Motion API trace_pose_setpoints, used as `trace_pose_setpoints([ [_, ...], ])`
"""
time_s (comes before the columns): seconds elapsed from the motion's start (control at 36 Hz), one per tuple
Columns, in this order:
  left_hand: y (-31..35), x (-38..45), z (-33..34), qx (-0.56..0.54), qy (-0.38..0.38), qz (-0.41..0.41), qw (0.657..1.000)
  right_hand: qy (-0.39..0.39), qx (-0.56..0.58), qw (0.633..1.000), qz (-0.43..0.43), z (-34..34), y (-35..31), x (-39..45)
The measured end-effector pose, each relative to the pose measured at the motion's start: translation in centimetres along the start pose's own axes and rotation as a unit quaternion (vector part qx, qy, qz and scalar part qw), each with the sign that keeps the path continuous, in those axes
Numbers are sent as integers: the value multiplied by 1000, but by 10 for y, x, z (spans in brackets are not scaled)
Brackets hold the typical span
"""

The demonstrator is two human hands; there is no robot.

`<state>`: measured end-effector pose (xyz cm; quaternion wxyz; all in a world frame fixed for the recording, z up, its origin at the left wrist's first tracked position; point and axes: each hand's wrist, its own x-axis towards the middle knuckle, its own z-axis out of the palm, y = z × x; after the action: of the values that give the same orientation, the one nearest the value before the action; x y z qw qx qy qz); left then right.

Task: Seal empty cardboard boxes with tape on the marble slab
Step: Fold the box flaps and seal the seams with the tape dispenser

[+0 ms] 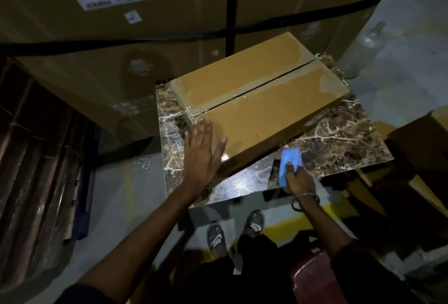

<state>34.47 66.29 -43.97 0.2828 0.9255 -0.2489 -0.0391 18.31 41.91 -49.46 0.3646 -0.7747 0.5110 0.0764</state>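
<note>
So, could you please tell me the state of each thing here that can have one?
Cardboard box: flaps closed, lying on the marble slab, centre seam still showing as a dark line; fresh tape not discernible.
Left hand: open, fingers straight, flat against the box's near corner.
Right hand: gripping the blue tape dispenser.
Blue tape dispenser: held just above the slab, off the box.

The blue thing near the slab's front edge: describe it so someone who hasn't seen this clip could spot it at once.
Find the brown veined marble slab with the cardboard box lying on it. Just in front of the box's near corner, the right hand grips a small blue object. It is the only bright blue thing among browns and greys.
</note>
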Motion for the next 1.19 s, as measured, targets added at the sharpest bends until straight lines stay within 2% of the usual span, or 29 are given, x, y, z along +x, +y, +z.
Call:
trace_pose_setpoints([
  [0.11, 37, -12, 14, -32, 104, -98, 989, 90, -60, 994, -12, -2, 12, 45],
  [0.19, 55, -11, 33, -37, 141, -129, 981, 97, -102, 990, -19, 2, 21, 65],
  [0.31, 60, -1, 56, -168, 187, -215, 944, 89, -131, 987, -32, 13, 32, 82],
  [0.44, 57, 1, 70, -240, 289, -228, 898, 81, -115, 989, -39, 17, 33, 84],
  [0.53, 52, 0, 77, -270, 317, -222, 882, 152, -115, 981, -42, 7, 16, 69],
  [0.61, 50, -1, 78, -295, 328, -234, 866, 271, -72, 950, -136, -7, -23, 44],
  [0.69, 47, -10, 75, -286, 298, -219, 884, 302, -9, 918, -258, -15, -79, 23],
  [0.78, 18, -40, 83, -222, 196, -169, 940, 302, 21, 890, -340, -18, -136, 8],
  [0.83, -5, -58, 88, -198, 147, -162, 955, 304, 16, 868, -392, -16, -163, 0],
  [0.89, -8, -63, 79, -198, 152, -167, 954, 266, -4, 866, -422, -12, -177, 1],
  [1.0, 24, -40, 40, -258, 228, -147, 927, 125, -76, 878, -456, 10, -178, 19],
  [1.06, 35, -15, 32, -253, 229, -158, 927, 79, -129, 875, -460, 23, -170, 21],
  [1.14, 41, 18, 30, -248, 189, -197, 930, 74, -196, 866, -454, 31, -161, 15],
  [1.19, 43, 27, 32, -285, 181, -228, 913, 77, -214, 865, -446, 30, -159, 11],
])
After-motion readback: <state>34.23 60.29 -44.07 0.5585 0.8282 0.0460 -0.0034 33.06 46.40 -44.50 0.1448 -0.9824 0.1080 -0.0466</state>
